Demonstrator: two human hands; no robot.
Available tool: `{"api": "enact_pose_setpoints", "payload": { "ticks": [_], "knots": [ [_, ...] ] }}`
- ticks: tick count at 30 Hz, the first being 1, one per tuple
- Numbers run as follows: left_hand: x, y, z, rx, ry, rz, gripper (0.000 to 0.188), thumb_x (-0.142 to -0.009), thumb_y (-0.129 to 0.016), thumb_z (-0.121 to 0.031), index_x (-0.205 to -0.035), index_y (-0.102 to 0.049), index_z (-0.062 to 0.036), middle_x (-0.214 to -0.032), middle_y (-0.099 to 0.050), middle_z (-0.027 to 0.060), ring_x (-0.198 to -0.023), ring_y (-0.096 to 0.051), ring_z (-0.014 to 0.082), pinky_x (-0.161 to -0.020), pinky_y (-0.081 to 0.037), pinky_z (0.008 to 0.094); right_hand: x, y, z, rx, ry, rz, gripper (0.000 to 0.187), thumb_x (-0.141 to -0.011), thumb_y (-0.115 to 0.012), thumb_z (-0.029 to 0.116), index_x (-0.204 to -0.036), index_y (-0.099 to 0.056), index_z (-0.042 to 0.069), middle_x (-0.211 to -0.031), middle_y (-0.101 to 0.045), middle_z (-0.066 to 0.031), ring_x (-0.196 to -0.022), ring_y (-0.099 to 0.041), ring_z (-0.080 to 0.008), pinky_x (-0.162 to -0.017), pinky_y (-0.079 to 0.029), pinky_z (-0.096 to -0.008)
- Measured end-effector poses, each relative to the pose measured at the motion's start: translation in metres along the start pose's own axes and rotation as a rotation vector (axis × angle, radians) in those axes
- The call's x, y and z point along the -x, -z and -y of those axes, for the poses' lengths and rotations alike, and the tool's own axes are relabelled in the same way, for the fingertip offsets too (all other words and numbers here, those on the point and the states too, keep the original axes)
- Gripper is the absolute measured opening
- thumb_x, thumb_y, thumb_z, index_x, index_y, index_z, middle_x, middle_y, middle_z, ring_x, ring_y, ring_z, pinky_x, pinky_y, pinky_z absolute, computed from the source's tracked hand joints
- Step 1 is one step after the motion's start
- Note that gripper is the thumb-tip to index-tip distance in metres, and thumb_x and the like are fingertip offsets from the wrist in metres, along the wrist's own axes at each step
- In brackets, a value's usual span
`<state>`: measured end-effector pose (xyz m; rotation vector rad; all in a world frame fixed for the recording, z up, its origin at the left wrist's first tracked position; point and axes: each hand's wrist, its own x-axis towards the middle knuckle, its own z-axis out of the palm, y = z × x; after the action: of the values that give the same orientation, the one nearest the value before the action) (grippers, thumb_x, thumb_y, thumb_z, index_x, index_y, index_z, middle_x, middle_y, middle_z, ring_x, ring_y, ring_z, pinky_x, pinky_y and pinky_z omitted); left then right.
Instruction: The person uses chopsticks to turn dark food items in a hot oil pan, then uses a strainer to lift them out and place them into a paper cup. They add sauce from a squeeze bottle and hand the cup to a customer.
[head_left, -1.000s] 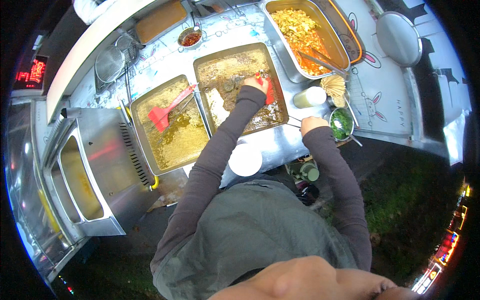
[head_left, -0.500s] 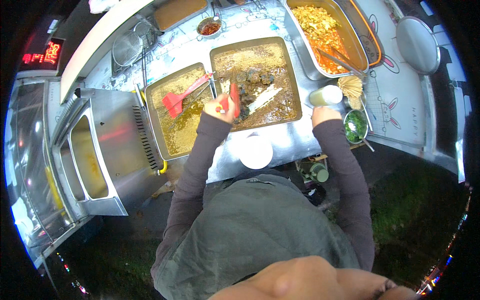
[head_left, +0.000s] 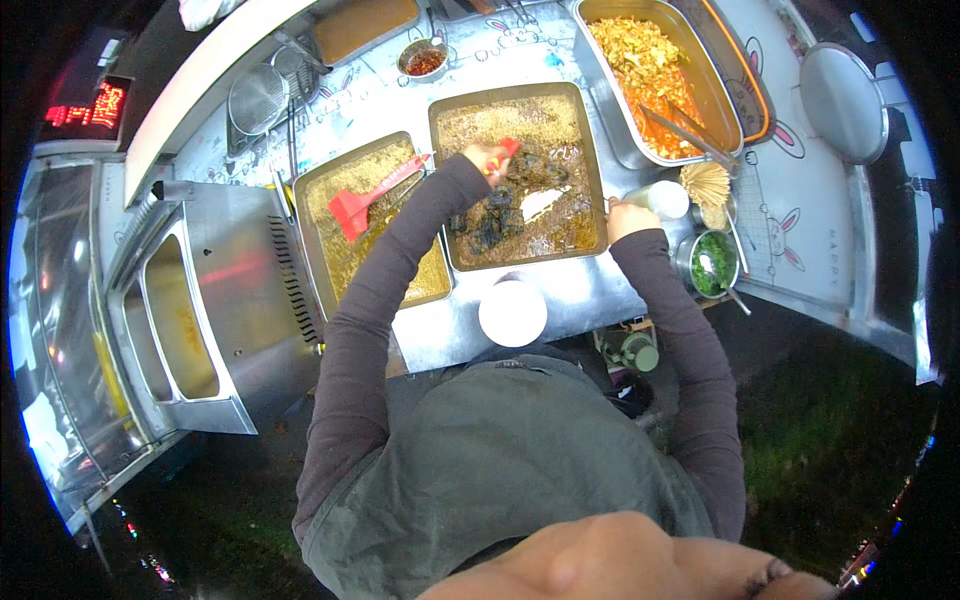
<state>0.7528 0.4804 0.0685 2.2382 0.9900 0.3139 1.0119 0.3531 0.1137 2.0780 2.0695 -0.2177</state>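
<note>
In the head view, the left hand [head_left: 487, 163] is closed around one red-handled tool [head_left: 510, 146], whose visible length slants up and to the right over the larger square pan [head_left: 591, 160]. The dark food pieces [head_left: 487, 235] lie inside that pan, mostly on its near half, toward the person from the left hand and to the left of the right hand [head_left: 632, 219]; the left hand is the nearer one. One pale strip [head_left: 543, 204] lies to the right of the left hand, its long axis running from lower left to upper right. The right hand is curled shut beside the pan's right rim, seemingly pinching a thin metal rod [head_left: 607, 205], though that part is too small to be sure.

Counted out, two square pans stand on the desk [head_left: 440, 335]: the larger one and, left of it, a smaller pan [head_left: 315, 250] with one red spatula [head_left: 352, 212] across it. Just beside the right hand are one pale bottle [head_left: 667, 199], one bundle of wooden skewers [head_left: 705, 183] and one bowl of chopped greens [head_left: 683, 262]. One round white dish [head_left: 512, 313] sits near the front edge, and one bowl of red chilli [head_left: 424, 79] beyond the pans
</note>
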Motion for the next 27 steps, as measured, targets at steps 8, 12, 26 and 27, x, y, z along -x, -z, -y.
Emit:
{"api": "enact_pose_setpoints", "payload": {
  "ticks": [8,12,26,27],
  "knots": [
    [0.046,0.023,-0.038,-0.053,-0.145,-0.043,0.015,-0.084,-0.047,-0.016,-0.086,-0.057,-0.0052,-0.066,-0.059,0.0136,-0.057,-0.06,0.0302,-0.056,-0.05,0.0393,0.041,0.029,-0.024,0.099,-0.055,0.098,0.014,-0.081,-0.054,0.018,-0.085,-0.061,0.007,-0.075,-0.065,-0.0118,-0.068,-0.065,-0.027,-0.06,-0.051,-0.0388],
    [0.06,0.023,-0.035,-0.329,0.312,0.007,0.017,-0.08,-0.053,-0.02,-0.08,-0.056,-0.0033,-0.071,-0.061,0.0158,-0.064,-0.061,0.0322,-0.059,-0.05,0.0396,0.057,0.044,-0.014,0.164,0.026,0.223,0.016,-0.081,-0.051,0.015,-0.082,-0.064,0.006,-0.074,-0.065,-0.0123,-0.067,-0.065,-0.0259,-0.059,-0.052,-0.0368],
    [0.103,-0.069,-0.022,1.121,0.496,-0.576,0.032,-0.096,-0.033,-0.028,-0.102,-0.043,0.0021,-0.073,-0.058,0.0202,-0.054,-0.062,0.026,-0.046,-0.052,0.032,0.049,0.004,0.032,-0.093,0.155,-0.021,0.019,-0.084,-0.046,0.016,-0.089,-0.06,0.005,-0.076,-0.062,-0.0134,-0.065,-0.064,-0.0264,-0.056,-0.051,-0.0371],
    [0.099,-0.065,-0.03,1.098,0.481,-0.598,0.031,-0.096,-0.033,-0.027,-0.103,-0.044,0.0015,-0.072,-0.058,0.0189,-0.052,-0.061,0.0243,-0.046,-0.051,0.0304,0.048,0.01,0.031,-0.081,0.167,0.014,0.018,-0.084,-0.047,0.017,-0.09,-0.06,0.005,-0.076,-0.062,-0.0131,-0.065,-0.064,-0.0264,-0.056,-0.051,-0.0375]
  ]
}}
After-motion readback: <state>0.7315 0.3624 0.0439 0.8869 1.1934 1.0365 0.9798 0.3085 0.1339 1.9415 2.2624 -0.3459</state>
